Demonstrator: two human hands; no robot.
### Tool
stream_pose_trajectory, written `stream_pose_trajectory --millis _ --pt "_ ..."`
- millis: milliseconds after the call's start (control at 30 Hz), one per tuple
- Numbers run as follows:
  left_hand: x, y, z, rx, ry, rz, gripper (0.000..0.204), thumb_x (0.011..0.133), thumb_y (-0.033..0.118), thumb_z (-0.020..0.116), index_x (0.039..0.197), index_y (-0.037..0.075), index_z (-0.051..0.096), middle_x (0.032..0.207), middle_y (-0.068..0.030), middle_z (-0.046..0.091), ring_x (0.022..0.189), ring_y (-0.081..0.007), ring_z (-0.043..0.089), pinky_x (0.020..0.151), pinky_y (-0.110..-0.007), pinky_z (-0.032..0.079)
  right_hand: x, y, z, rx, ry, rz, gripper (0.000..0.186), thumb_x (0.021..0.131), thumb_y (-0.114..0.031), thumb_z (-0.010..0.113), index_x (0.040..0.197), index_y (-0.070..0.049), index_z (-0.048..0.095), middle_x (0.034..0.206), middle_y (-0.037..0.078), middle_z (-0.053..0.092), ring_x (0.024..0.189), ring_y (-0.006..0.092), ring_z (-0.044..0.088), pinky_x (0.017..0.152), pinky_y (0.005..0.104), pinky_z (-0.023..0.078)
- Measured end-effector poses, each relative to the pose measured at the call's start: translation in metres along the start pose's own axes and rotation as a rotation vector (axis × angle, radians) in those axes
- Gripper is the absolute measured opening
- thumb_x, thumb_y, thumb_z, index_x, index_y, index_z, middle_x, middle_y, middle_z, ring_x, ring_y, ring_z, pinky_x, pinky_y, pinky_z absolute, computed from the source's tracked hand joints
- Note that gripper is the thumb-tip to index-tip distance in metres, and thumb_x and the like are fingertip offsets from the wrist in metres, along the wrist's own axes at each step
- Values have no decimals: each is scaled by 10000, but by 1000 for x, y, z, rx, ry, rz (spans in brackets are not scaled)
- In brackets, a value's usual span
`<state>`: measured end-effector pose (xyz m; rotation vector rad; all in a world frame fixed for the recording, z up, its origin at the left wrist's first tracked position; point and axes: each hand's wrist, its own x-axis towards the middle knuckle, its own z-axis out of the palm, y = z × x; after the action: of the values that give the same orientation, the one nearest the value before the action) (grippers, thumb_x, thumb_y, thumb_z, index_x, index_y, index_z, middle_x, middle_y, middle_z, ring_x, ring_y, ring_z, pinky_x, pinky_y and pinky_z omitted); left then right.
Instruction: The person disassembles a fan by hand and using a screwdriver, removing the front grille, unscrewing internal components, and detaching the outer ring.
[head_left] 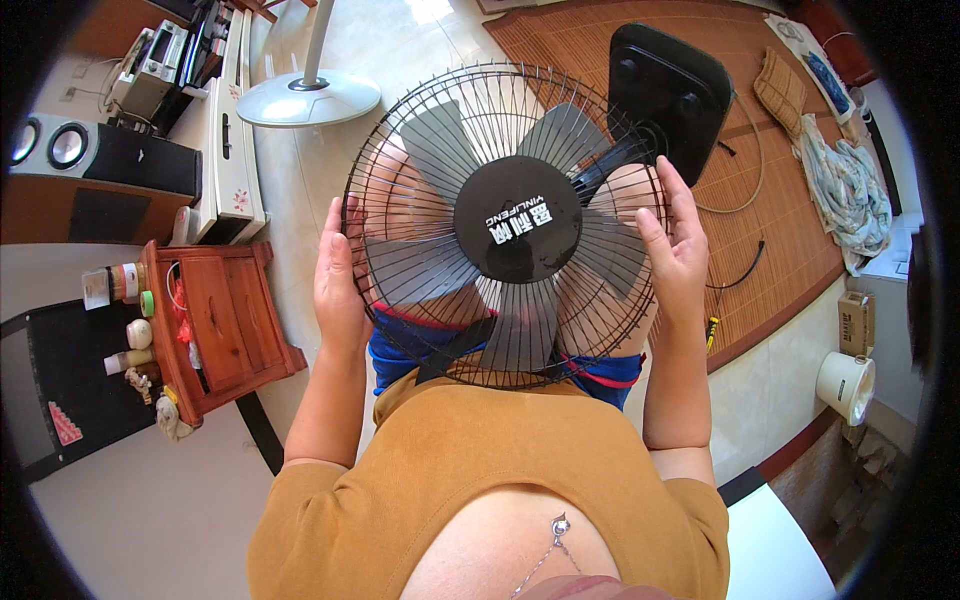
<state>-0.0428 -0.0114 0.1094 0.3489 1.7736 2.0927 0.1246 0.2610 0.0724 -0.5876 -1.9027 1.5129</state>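
A black electric fan (pixel 518 218) rests across my lap, its round wire guard facing up. Grey see-through blades (pixel 525 325) show behind the wires. From the guard's upper right, a short neck leads to the fan's black square base (pixel 670 95), tilted over the mat. My left hand (pixel 340 270) is closed on the guard's left rim. At the opposite rim, my right hand (pixel 678 240) grips with the thumb on the front wires and the fingers round the outside. A yellow-and-black screwdriver (pixel 712 333) lies to the right of my right forearm.
A brown slatted mat (pixel 800 240) spreads out on the right, bearing a black cord (pixel 752 266), a woven pillow (pixel 780 92) and a crumpled cloth (pixel 848 190). A reddish wooden cabinet (pixel 225 330) stands left. Ahead is a round white stand base (pixel 308 98); a white bucket (pixel 846 388) sits far right.
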Motion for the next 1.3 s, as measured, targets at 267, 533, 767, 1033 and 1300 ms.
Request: stream_pose_trajectory --millis 267,533,767,1033,1300 --pt "5 -7 -12 179 -88 61 620 986 377 346 1416 -47 204 1426 -151 330 1298 -228 350 1076 -345 257 2 4 -2 5 -18 20 516 848 -121 580 1308 53 423 1333 173 441 1226 251 433 1037 331 307" --pt "4 -1 -13 225 -96 105 558 983 295 383 1405 -45 248 1423 -133 343 1290 -202 354 1071 -320 255 0 3 -3 27 -17 -12 514 848 -125 586 1306 47 430 1331 168 450 1217 240 445 1025 327 326" --pt "7 -4 -14 280 -60 161 509 981 224 415 1395 -43 287 1420 -118 354 1284 -180 357 1067 -299 253 4 -1 0 -92 -44 -26 506 861 -157 564 1305 48 430 1341 183 441 1243 267 420 1048 343 293" --pt "5 0 -8 203 -28 142 461 976 147 414 1385 -41 315 1386 -116 400 1241 -162 407 1049 -283 285 2 -18 2 17 -9 69 497 864 -102 563 1316 46 420 1360 171 422 1241 246 421 1049 334 294" --pt "4 14 7 232 -23 131 452 983 160 388 1384 -38 318 1362 -134 420 1220 -185 435 1036 -289 306 2 -9 2 68 1 63 490 878 -102 561 1323 39 412 1337 158 443 1177 215 474 1000 309 355"
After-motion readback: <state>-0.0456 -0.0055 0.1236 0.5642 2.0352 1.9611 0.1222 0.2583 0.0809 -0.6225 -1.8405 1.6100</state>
